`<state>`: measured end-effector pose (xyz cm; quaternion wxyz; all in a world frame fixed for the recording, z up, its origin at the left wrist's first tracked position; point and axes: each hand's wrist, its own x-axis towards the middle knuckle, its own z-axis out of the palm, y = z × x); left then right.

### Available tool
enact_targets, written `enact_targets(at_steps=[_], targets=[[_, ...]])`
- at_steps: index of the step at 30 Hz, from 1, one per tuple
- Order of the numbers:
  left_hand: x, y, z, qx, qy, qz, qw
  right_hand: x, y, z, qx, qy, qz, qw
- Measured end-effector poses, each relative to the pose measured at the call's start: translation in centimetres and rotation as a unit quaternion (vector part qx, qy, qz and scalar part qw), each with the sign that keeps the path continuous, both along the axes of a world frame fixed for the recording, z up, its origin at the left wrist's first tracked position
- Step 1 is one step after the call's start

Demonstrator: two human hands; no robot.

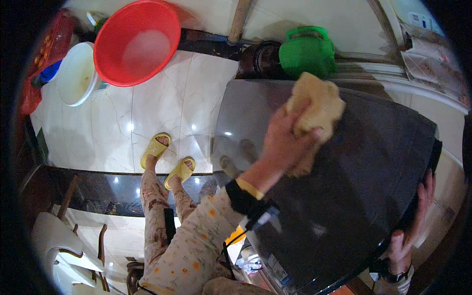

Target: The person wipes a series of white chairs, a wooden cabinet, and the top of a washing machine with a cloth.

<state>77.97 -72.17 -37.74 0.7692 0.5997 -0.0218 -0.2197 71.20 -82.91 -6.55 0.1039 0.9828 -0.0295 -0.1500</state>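
Note:
My left hand (285, 142) is closed around a folded beige cloth (319, 103), which is blurred. Both are over a large, dark grey glossy panel (354, 177), and the cloth reaches towards its far edge. The panel looks like part of an appliance; the yellow slippers show as a reflection in it. A label with writing (277, 268) is stuck on its near side. At the panel's right edge, my right hand (409, 225) holds on with thumb and fingers spread along the rim. Part of its grip is hidden by that edge.
Beyond the panel are a green container (308, 51) and a dark round pot (260, 59). A red basin (137, 44) with cloudy liquid and a white bucket (76, 73) stand on the tiled floor. A dark stone sill (121, 193) crosses behind the slippers (156, 149). A chair (55, 239) stands lower left.

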Motion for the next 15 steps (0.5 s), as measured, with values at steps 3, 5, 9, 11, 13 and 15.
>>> enact_targets(at_steps=[3,5,9,11,13,15], targets=[[0.6,-0.5,-8.7,0.018,0.054,0.009,0.998,-0.1,0.5,0.9,-0.025,0.021,0.003,0.999],[0.3,0.4,-14.9,0.119,0.137,-0.004,0.983,-0.1,0.6,1.4,-0.063,0.035,-0.01,0.997],[-0.8,2.7,-17.6,0.013,0.269,-0.019,0.963,-0.2,-0.1,1.8,-0.029,0.015,0.018,0.999],[-0.9,3.7,-12.6,0.079,0.31,-0.032,0.947,-0.3,-0.4,1.6,-0.022,0.008,0.019,1.0],[-3.7,4.0,-11.9,0.127,0.141,0.011,0.982,0.0,-0.6,1.1,0.0,-0.005,0.028,1.0],[-5.9,4.8,-5.4,0.115,0.067,-0.044,0.99,-0.5,-0.8,1.0,0.005,-0.009,0.021,1.0]])
